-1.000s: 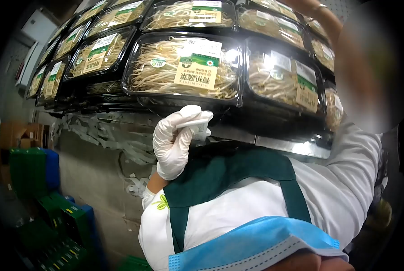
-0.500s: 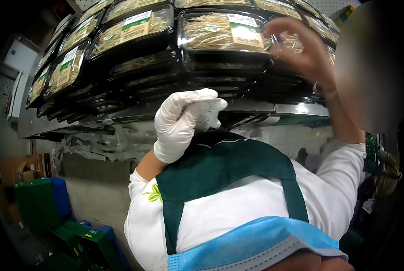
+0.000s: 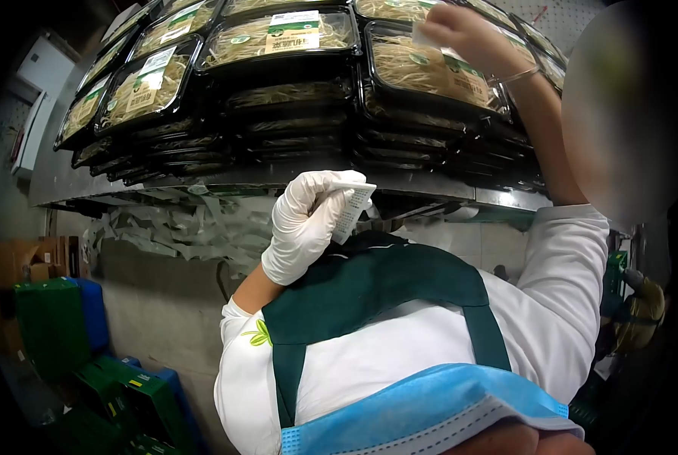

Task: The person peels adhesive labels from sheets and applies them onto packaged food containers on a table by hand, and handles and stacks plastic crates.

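Observation:
My left hand (image 3: 302,226), in a white glove, is closed on a small stack of printed labels (image 3: 351,214) in front of my apron. Bare and bent at the wrist, my right hand (image 3: 472,39) is over a black tray of sprouts (image 3: 422,67) at the upper right. Its fingers are pressed together around a small pale label (image 3: 419,33). To its left sits another film-covered tray (image 3: 278,36) with a green and tan label on top. Further trays are stacked beneath both.
The metal table edge (image 3: 498,199) runs below the stacks. Pale strips (image 3: 180,231) hang under it. Green crates (image 3: 51,322), a blue crate (image 3: 91,311) and cardboard boxes (image 3: 20,262) are at the lower left.
The trays have shifted in view as the camera moved. My right hand has moved up and left, and its spread fingers have come together. My left hand still holds the labels.

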Motion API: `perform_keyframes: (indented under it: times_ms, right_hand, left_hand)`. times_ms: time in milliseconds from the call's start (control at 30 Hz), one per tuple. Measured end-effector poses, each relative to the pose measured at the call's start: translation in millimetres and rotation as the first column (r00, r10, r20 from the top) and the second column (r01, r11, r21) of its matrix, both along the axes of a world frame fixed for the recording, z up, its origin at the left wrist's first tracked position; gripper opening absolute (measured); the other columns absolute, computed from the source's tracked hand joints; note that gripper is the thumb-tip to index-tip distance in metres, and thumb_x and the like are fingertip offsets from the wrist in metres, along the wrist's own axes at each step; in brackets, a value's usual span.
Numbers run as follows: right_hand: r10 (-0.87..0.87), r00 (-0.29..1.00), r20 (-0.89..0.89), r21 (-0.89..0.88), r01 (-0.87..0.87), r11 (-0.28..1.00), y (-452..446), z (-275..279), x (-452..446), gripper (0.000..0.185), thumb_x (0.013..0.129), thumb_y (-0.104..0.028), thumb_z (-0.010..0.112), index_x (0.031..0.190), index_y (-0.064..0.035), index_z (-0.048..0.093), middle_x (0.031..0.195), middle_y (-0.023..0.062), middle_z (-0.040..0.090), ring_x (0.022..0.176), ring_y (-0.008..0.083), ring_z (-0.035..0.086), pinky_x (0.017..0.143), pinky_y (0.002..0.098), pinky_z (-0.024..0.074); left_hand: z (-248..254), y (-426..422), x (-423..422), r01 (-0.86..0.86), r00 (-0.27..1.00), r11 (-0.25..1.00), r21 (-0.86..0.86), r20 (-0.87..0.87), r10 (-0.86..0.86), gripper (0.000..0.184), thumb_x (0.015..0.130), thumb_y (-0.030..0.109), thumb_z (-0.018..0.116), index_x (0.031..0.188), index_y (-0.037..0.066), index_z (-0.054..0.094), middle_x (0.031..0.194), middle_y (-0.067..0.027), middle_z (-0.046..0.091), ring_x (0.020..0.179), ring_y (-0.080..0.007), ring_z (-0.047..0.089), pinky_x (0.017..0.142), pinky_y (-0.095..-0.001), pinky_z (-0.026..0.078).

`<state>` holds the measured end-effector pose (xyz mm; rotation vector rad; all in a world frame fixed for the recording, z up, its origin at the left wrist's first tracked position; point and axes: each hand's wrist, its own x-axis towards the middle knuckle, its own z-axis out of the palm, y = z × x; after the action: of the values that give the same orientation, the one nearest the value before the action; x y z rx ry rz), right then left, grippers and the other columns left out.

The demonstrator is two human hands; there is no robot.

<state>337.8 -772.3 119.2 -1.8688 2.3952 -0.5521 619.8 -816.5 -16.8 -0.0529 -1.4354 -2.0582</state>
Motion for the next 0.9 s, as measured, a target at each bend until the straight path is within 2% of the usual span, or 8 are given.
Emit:
perform_keyframes:
  times_ms: [67,200,267,333,567,667,767,900]
  right_hand:
    - [0.048,0.959,-0.280,-0.015,-0.055,0.998,-6,-22,2,0.033,0.087,-0.036,0.049,0.080,-0.0042,0.054,0.067,0.0071,0.054,0.059,0.0154,0.050,0.058,0.0312,0.0423]
    - [-0.334,0.903,-0.269,0.253,0.401,0.881,7,-1,0,0.037,0.085,-0.041,0.047,0.079,-0.0054,0.056,0.064,0.0095,0.057,0.061,0.0210,0.056,0.058,0.0342,0.0439]
    - [-0.191,0.840,-0.508,0.143,0.300,0.943,20,-10,-45,0.029,0.084,-0.033,0.051,0.082,-0.0044,0.056,0.069,0.0071,0.059,0.063,0.0171,0.056,0.060,0.0317,0.0444]
    - [-0.072,0.997,-0.006,0.002,0.072,0.997,24,-2,-9,0.031,0.082,-0.033,0.058,0.083,-0.0027,0.057,0.067,0.0066,0.058,0.064,0.0175,0.056,0.062,0.0299,0.0458]
    - [0.661,0.731,0.170,-0.351,-0.582,0.734,30,-17,92,0.011,0.069,-0.008,0.068,0.078,-0.0072,0.062,0.071,0.0063,0.058,0.070,0.0236,0.057,0.064,0.0311,0.0468]
    - [0.432,0.888,-0.160,-0.293,-0.461,0.838,-22,9,15,0.006,0.077,-0.006,0.063,0.082,-0.0035,0.061,0.075,0.0061,0.063,0.070,0.0135,0.060,0.063,0.0255,0.0488]
    - [-0.141,0.984,-0.112,-0.080,0.132,0.988,-84,23,-67,0.032,0.084,-0.031,0.050,0.086,0.0007,0.058,0.068,0.0144,0.059,0.061,0.0234,0.056,0.058,0.0338,0.0456]
    - [-0.039,0.826,-0.562,0.178,0.167,0.970,-106,-5,-81,0.031,0.082,-0.032,0.049,0.075,-0.0053,0.063,0.070,0.0153,0.060,0.067,0.0260,0.060,0.057,0.0372,0.0485]
  left_hand:
    - [-2,-7,2,-0.176,0.976,0.897,-0.405,0.049,0.213,0.014,0.085,0.000,0.050,0.099,0.001,0.054,0.097,-0.0129,0.059,0.086,-0.0169,0.059,0.076,-0.0285,0.049]
    - [12,-2,-2,0.023,0.999,0.996,-0.081,0.026,-0.021,0.010,0.085,0.002,0.051,0.095,0.001,0.052,0.104,-0.0171,0.058,0.092,-0.0220,0.060,0.073,-0.0341,0.052]
    - [27,6,-11,-0.019,1.000,1.000,0.003,0.023,0.019,0.013,0.086,0.003,0.050,0.098,0.000,0.051,0.103,-0.0189,0.058,0.091,-0.0222,0.060,0.072,-0.0335,0.053]
    - [34,8,-19,-0.019,1.000,0.994,0.110,0.026,0.016,0.019,0.086,0.002,0.048,0.105,-0.001,0.050,0.102,-0.0185,0.059,0.088,-0.0212,0.061,0.071,-0.0306,0.052]
    - [29,5,-38,-0.220,0.958,0.975,0.032,-0.181,0.222,0.012,0.081,-0.001,0.058,0.091,0.002,0.052,0.071,-0.0079,0.061,0.056,-0.0053,0.054,0.045,-0.0176,0.043]
    - [39,9,-47,-0.301,0.953,0.953,0.022,0.049,0.300,0.020,0.083,0.001,0.056,0.102,0.002,0.050,0.080,-0.0085,0.061,0.054,-0.0028,0.052,0.043,-0.0157,0.039]
    - [21,-7,-45,-0.223,0.975,0.974,-0.043,0.017,0.223,0.016,0.085,0.001,0.052,0.101,0.001,0.051,0.079,-0.0083,0.060,0.052,-0.0015,0.046,0.046,-0.0152,0.038]
    - [11,-26,-46,-0.489,0.866,0.744,-0.455,-0.149,0.478,0.013,0.083,-0.004,0.053,0.095,0.001,0.055,0.088,-0.0089,0.058,0.064,-0.0085,0.053,0.057,-0.0182,0.044]
